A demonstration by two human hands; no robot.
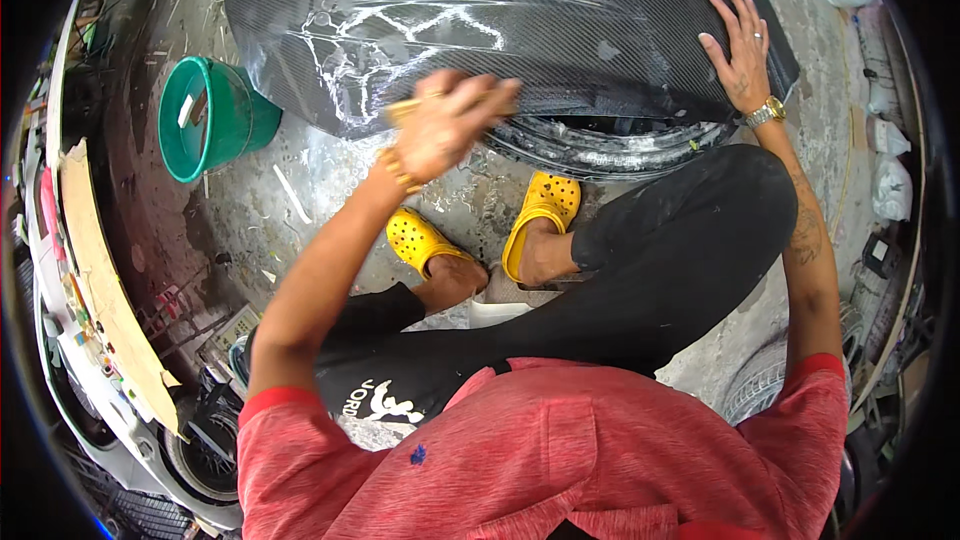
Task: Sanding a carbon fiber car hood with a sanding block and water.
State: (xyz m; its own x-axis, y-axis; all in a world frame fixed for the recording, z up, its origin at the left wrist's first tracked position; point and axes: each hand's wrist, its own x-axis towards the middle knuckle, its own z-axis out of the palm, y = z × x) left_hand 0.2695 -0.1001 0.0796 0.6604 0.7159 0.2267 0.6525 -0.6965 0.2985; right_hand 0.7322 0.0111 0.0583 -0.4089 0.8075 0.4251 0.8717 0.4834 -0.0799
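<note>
A black carbon-fibre car hood [560, 15] lies in front of me, streaked with white slurry along its left part. My left hand [450, 130] is closed round a yellowish flat block [402, 113], which looks like a sanding block; motion blurs both. It is over the hood's near left edge, and whether the block touches the surface I cannot tell. My right hand [741, 55] rests flat on the hood's right side, fingers spread and holding nothing. Under the hood's near edge sits a tire [620, 155], wet and smeared with white.
A green bucket [245, 120] with a whitish piece inside stands left of the hood. My yellow clogs [420, 238] are on the wet concrete floor. Car parts, a bumper and cardboard [100, 280] line the left side; plastic bags [890, 185] and another tire [755, 385] are at right.
</note>
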